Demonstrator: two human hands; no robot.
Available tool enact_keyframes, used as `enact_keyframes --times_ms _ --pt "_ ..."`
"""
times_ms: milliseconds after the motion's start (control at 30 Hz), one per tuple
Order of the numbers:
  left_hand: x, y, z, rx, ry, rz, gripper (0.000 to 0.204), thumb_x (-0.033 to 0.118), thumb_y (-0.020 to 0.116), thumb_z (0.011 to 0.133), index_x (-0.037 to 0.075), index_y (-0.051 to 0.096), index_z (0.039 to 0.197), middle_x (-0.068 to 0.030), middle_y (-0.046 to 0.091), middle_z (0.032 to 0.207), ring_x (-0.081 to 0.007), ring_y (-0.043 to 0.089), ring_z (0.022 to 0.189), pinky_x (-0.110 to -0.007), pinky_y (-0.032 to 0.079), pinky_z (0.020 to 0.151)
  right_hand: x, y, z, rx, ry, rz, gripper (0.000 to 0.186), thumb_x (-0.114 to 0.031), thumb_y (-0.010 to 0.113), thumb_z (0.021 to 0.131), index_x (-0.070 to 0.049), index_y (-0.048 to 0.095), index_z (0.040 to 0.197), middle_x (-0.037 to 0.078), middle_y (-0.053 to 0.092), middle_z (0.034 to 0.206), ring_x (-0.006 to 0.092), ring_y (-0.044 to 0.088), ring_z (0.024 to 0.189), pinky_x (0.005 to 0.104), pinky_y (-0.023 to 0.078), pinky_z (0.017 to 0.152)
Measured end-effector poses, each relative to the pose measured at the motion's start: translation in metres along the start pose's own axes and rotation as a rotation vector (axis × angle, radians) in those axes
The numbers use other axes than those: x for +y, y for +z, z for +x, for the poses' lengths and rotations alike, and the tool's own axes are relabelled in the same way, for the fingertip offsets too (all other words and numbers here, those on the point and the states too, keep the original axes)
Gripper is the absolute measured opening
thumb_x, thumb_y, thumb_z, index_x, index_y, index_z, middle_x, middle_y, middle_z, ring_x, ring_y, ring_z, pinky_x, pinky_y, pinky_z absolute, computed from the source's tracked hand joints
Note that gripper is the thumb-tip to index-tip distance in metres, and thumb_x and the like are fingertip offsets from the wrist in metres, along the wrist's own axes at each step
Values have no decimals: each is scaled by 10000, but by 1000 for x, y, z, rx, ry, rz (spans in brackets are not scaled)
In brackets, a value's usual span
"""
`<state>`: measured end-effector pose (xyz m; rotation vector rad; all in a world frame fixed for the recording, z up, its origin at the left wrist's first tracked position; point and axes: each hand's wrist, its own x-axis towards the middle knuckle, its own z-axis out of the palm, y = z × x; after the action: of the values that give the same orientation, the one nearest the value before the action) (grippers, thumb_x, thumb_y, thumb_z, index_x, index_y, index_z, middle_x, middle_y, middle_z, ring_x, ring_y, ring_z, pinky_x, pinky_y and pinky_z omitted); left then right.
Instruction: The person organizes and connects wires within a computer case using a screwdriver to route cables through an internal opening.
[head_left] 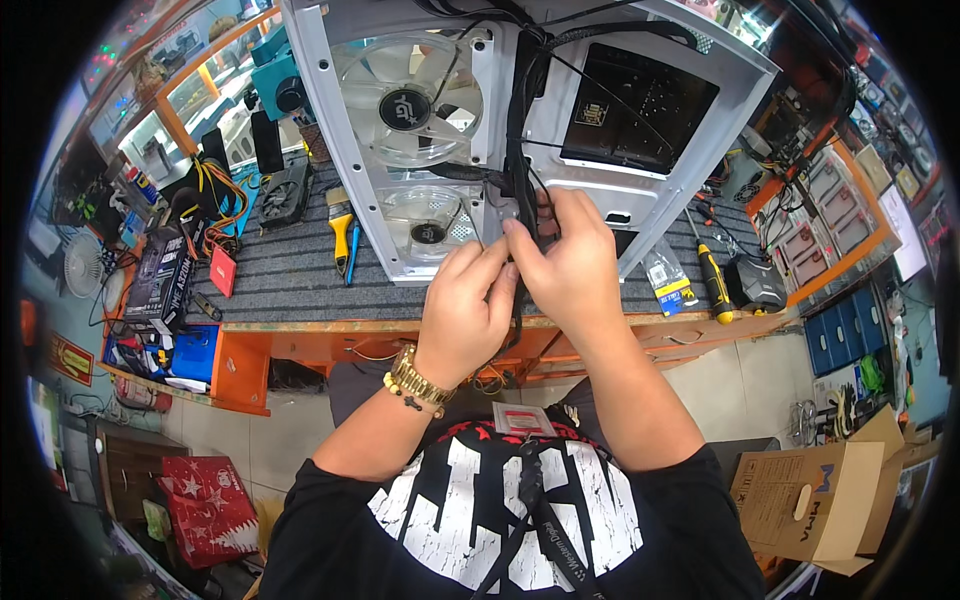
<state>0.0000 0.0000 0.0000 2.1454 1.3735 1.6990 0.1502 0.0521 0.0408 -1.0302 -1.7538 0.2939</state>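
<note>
A white computer case point(335, 135) stands on the bench, its inside facing me. Two clear fans sit in its left part: an upper fan point(405, 110) and a lower fan point(430, 233). Down the middle of the case runs a black cable bundle point(518, 120). At the bundle's lower end, my left hand point(465, 308) pinches the cables from the left, thumb and fingers closed. My right hand point(572, 262) closes on the bundle from the right, its thumb beside the left fingertips. Whether a small tie lies between the fingertips cannot be made out.
Left of the case lie a yellow-handled brush point(341, 215), a graphics card point(286, 195) and a black box point(160, 275). On the right are a yellow-black screwdriver point(714, 284) and a small plastic packet point(668, 278). An open cardboard box point(775, 500) stands lower right.
</note>
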Motion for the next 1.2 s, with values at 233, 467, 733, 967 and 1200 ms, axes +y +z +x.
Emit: enact_keyframes --times_ms 233,467,733,967,1200 --pt "9 3 -5 -22 -26 -87 169 37 753 964 -10 794 1121 -141 638 889 -330 644 791 -430 536 729 -10 -5 11 -20 57 -259 260 -216 824 893 11 710 950 173 716 908 418 733 817 493 591 718" --pt "-7 -16 -3 157 15 -70 85 49 768 965 6 786 1037 -141 698 1003 -302 713 890 -388 574 798 -7 -9 8 -9 7 -66 176 -98 780 889 37 668 897 209 680 827 429 675 741 505 526 687" --pt "-8 -44 -12 355 174 50 115 10 771 918 52 784 1024 -130 721 1047 -293 669 922 -383 537 820 20 -11 -9 -114 139 89 222 -95 806 995 67 751 1136 61 762 877 83 657 753 279 540 694" --pt "-3 -62 -25 -76 2 -174 169 28 687 1022 -44 765 1153 -207 777 1088 -273 766 905 -358 589 824 41 -25 -34 -119 278 631 298 -125 751 1066 67 701 1289 118 784 1164 153 747 975 308 598 912" --pt "-15 -39 -40 -57 -178 -231 317 96 680 1072 -31 718 1360 -225 757 1221 -297 759 963 -371 613 869 73 -24 -76 -271 303 530 278 -101 628 1128 64 667 1348 138 769 1206 186 746 1005 311 605 898"
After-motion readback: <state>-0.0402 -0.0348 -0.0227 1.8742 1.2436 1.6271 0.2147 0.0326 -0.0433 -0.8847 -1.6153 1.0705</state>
